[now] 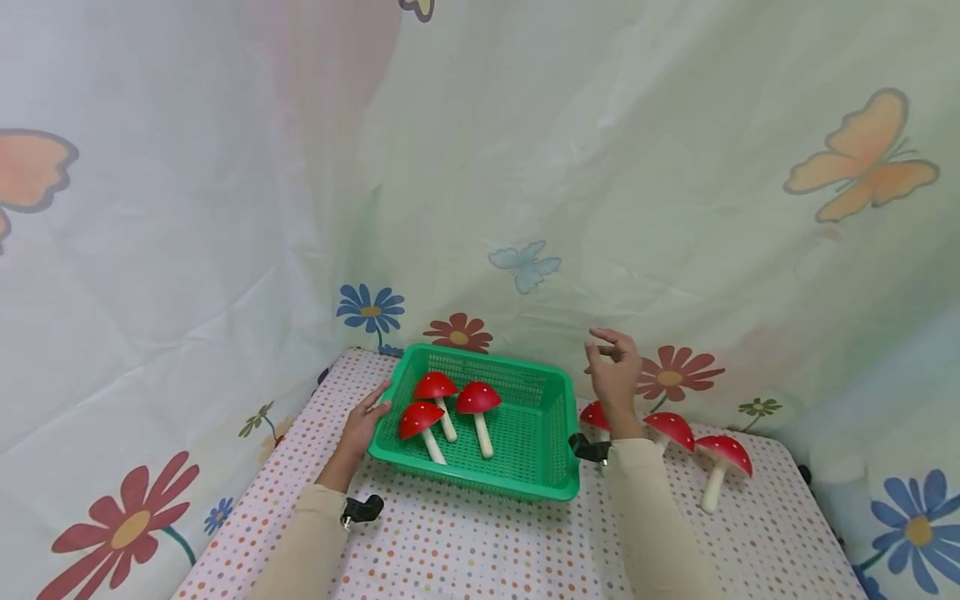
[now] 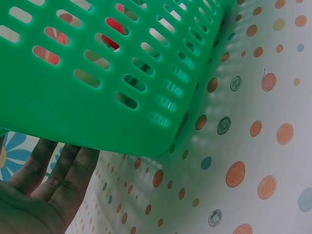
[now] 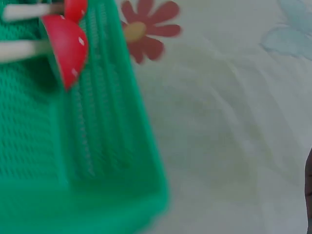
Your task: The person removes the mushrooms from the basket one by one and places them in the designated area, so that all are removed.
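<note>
A green plastic basket (image 1: 536,421) on the table holds three toy mushrooms with white-spotted red caps: a rear one (image 1: 435,385), a front one (image 1: 422,419) and a right one (image 1: 478,398). My left hand (image 1: 362,425) touches the basket's left rim; in the left wrist view its fingers (image 2: 73,180) look fairly straight, their tips hidden behind the rim. My right hand (image 1: 617,379) is raised beyond the basket's right end, with loosely bent fingers and nothing between them. The right wrist view is blurred and shows the basket's wall (image 3: 117,146) and mushroom caps (image 3: 70,51).
Right of the basket, three more mushrooms lie on the dotted tablecloth (image 1: 480,550): one partly behind my right hand (image 1: 595,415), a middle one (image 1: 671,429) and a right one (image 1: 726,454). A printed fabric backdrop (image 1: 450,167) rises behind the table.
</note>
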Motion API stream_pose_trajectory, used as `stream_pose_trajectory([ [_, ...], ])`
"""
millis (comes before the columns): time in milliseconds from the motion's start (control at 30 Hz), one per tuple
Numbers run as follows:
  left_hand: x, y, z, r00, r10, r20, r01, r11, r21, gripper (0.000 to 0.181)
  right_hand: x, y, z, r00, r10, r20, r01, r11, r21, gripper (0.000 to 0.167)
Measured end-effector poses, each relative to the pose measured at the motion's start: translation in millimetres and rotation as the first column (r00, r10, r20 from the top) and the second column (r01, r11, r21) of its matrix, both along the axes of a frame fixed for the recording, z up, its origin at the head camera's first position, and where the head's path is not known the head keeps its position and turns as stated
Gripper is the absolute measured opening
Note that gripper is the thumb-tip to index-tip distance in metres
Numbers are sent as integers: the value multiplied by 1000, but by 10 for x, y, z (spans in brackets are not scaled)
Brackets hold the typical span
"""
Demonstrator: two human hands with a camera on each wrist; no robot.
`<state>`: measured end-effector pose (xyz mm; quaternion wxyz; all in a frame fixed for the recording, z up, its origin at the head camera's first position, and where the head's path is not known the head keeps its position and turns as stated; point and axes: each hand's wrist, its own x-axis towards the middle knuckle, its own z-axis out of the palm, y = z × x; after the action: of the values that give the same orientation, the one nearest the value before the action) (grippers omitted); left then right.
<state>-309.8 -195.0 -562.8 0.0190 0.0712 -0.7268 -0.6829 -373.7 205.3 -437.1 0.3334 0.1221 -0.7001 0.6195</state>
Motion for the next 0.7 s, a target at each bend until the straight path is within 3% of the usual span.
stream_pose_trajectory([
  [100,13,8,-26,1000,-3,2,3,1000,0,48,-107,-277,-218,994,73,80,-64,992,-109,24],
  [167,23,18,-37,1000,-11,3,11,1000,3,48,-140,-441,-338,986,86,143,-68,990,-126,25],
  [467,34,2,-56,1000,-4,7,4,1000,11,48,-251,-844,-681,953,139,267,-148,989,14,24],
  [600,12,-23,-37,1000,-1,-9,1,1000,10,49,-261,-889,-789,897,194,397,-229,973,42,23],
  [700,-7,-34,-24,1000,-2,-20,2,1000,1,49,-258,-909,-848,828,233,510,-309,949,68,24],
])
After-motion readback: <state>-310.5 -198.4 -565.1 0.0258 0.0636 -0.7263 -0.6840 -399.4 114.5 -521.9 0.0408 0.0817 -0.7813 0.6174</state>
